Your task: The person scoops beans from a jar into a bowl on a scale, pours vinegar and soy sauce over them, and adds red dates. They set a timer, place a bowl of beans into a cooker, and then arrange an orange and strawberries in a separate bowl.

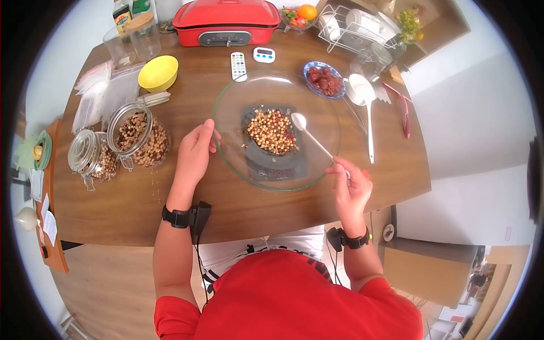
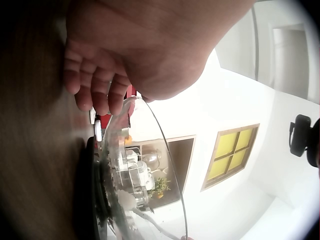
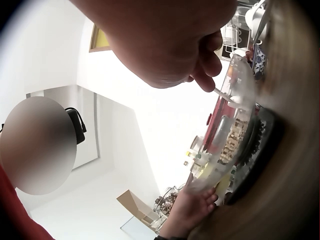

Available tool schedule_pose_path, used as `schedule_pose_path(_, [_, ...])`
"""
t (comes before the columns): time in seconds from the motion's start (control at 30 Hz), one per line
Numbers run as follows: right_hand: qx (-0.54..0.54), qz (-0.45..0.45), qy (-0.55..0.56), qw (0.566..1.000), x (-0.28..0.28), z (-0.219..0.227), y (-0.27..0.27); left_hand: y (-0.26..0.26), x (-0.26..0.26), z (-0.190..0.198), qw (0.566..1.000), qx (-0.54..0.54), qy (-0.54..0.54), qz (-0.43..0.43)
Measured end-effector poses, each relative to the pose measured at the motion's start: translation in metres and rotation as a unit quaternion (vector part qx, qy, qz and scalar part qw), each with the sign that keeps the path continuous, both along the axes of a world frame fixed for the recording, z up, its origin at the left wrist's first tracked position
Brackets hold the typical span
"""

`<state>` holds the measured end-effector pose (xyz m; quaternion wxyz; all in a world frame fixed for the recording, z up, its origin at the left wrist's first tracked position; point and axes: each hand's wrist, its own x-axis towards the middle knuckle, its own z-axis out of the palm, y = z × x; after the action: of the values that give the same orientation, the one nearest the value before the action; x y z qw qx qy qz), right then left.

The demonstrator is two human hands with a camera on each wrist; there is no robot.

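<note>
A wide clear glass bowl [image 1: 226, 161] stands on a dark kitchen scale [image 1: 266, 171], with a heap of tan and dark red mixed beans [image 1: 272, 131] at its bottom. My left hand [image 1: 195, 148] is at the bowl's left rim, its fingers loosely extended along the outside in the left wrist view. With thumb and fingers, my right hand [image 1: 351, 184] pinches the handle of a long white spoon [image 1: 317, 141] over the bowl's right rim. The spoon's head lies inside, right of the beans.
Two open glass jars [image 1: 150, 141] of beans stand left, near a yellow bowl [image 1: 158, 73] and plastic bags [image 1: 93, 99]. Behind the glass bowl are a remote [image 1: 238, 66], a timer [image 1: 264, 55] and a red cooker [image 1: 226, 22]. A plate [image 1: 309, 68] of dark red fruit and a white ladle [image 1: 370, 124] lie right.
</note>
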<state>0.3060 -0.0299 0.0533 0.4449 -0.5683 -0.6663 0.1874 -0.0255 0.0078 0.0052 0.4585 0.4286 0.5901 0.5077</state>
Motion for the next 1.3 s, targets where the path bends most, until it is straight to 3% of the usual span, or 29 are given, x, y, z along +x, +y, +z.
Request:
schedule_pose_path(0.27, [0.03,0.058,0.088,0.994,-0.007,-0.001,-0.003,-0.001,-0.001,0.0,1.0,-0.006,0.005,0.005])
schedule_pose_path(0.6, [-0.002,0.006,0.02,1.0,-0.004,0.007,0.026,0.0,-0.001,-0.002,1.0,0.007,0.017,-0.005])
schedule_pose_path(0.77, [-0.07,0.065,0.032,0.995,-0.008,0.008,0.028,0.0,-0.001,0.0,1.0,0.003,0.005,-0.004])
schedule_pose_path(0.9, [-0.054,0.093,0.034,0.994,-0.009,0.013,0.02,-0.001,-0.001,0.001,1.0,0.001,0.004,-0.001])
schedule_pose_path(0.97, [-0.009,0.074,0.073,0.995,-0.008,0.014,0.016,-0.001,-0.001,-0.001,1.0,0.001,0.004,0.001])
schedule_pose_path(1.3, [-0.017,0.024,0.046,0.999,-0.001,0.005,0.014,0.0,-0.003,-0.005,0.999,0.013,0.04,-0.014])
